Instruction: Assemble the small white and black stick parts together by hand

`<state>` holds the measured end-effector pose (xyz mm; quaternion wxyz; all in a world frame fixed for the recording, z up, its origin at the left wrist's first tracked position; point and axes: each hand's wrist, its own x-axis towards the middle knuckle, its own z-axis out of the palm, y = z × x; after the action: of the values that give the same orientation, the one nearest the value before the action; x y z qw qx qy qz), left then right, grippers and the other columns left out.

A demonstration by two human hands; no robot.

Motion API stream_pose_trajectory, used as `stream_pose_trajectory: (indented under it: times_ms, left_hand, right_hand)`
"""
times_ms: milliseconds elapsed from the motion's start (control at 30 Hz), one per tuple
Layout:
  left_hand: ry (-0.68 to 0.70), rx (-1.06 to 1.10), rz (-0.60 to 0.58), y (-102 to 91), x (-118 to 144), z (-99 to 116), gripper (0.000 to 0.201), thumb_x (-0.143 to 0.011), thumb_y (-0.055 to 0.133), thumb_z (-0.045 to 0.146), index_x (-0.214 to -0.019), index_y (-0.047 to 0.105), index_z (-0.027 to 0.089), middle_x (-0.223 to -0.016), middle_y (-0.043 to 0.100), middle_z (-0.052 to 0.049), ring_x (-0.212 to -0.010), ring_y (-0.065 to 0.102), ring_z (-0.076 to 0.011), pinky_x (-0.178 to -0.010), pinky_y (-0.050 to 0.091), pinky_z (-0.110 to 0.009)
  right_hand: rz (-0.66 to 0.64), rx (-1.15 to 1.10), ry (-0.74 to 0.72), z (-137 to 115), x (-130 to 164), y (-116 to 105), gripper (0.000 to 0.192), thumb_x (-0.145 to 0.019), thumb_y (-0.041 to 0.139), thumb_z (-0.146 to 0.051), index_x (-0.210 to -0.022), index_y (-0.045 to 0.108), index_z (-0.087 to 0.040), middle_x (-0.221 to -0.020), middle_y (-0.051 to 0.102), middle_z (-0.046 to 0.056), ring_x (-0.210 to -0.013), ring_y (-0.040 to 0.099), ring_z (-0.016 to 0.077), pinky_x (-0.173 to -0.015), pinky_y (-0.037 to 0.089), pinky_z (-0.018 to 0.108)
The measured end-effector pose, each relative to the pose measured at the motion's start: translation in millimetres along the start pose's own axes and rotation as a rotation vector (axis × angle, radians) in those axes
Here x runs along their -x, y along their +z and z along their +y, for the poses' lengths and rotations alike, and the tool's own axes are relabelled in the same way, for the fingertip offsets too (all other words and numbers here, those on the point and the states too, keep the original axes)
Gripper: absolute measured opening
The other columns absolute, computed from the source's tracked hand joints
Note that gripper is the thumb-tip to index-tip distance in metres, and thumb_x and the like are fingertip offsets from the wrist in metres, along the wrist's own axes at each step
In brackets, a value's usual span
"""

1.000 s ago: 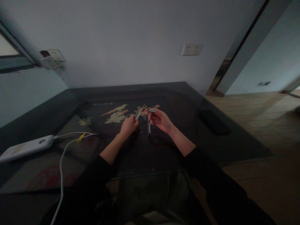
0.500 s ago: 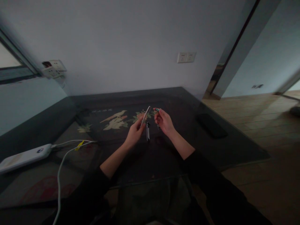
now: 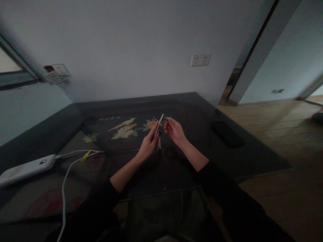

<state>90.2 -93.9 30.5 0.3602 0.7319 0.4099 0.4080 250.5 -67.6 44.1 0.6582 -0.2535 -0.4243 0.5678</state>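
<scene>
My left hand [image 3: 148,142] is closed round a slim, flat object with a pale edge [image 3: 159,123], held tilted up and seen almost edge-on, so its kind does not show. My right hand [image 3: 176,131] pinches a small dark-and-green piece [image 3: 166,118] that looks like a battery. Its tip is at the upper part of the slim object; whether they touch, I cannot tell. Below, on the dark table [image 3: 186,161], lies a narrow black-and-white piece [image 3: 159,144], partly hidden by my left hand.
A white power bank [image 3: 27,169] with a white cable [image 3: 63,193] and yellow tag [image 3: 85,156] lies at the left. A dark flat object [image 3: 227,133] rests on the right. Wall sockets [image 3: 201,60] are behind the table, which carries a flower-and-bird picture [image 3: 124,130].
My right hand has shifted left, bringing the small green piece up to the slim object. My left hand has moved slightly right and now covers more of the narrow piece on the table.
</scene>
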Motion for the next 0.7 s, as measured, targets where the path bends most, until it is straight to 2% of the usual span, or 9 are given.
stream_pose_trajectory:
  times_ms: [100,167,467,700]
  left_hand:
    - [-0.003,0.068,-0.014,1.7,0.8,-2.3,0.061,-0.097,0.045,0.031,-0.155,0.028,0.027,-0.076,0.060,-0.001,-0.056,0.043,-0.0104,-0.057,0.043,-0.024]
    - [-0.012,0.073,-0.018,2.2,1.1,-2.2,0.060,-0.097,0.045,0.031,-0.155,0.029,0.026,-0.072,0.055,0.001,-0.054,0.039,-0.0100,-0.054,0.040,-0.023]
    - [-0.037,0.128,-0.023,2.5,1.1,-0.3,0.062,-0.095,0.046,0.028,-0.154,0.029,0.026,-0.070,0.049,0.002,-0.054,0.035,-0.0091,-0.051,0.034,-0.022]
    - [-0.035,0.051,-0.001,2.6,1.1,-1.7,0.061,-0.095,0.046,0.030,-0.154,0.030,0.025,-0.073,0.056,0.000,-0.056,0.039,-0.0102,-0.055,0.039,-0.023]
  right_hand:
    - [0.005,0.005,-0.009,-0.6,0.1,0.3,0.046,-0.071,0.075,-0.062,-0.079,0.058,-0.020,-0.063,0.057,-0.004,-0.051,0.048,0.0079,-0.047,0.035,0.022]
    - [-0.001,0.013,-0.012,-1.0,0.3,0.7,0.045,-0.072,0.074,-0.062,-0.079,0.058,-0.020,-0.063,0.057,-0.004,-0.051,0.048,0.0079,-0.048,0.035,0.023]
    - [0.012,0.015,-0.009,-2.3,1.3,3.4,0.044,-0.072,0.074,-0.061,-0.077,0.057,-0.021,-0.062,0.057,-0.003,-0.051,0.047,0.0081,-0.047,0.033,0.023]
    - [0.020,0.004,-0.009,-1.7,2.8,6.5,0.045,-0.071,0.074,-0.062,-0.075,0.055,-0.021,-0.061,0.056,-0.004,-0.050,0.046,0.0079,-0.046,0.032,0.024]
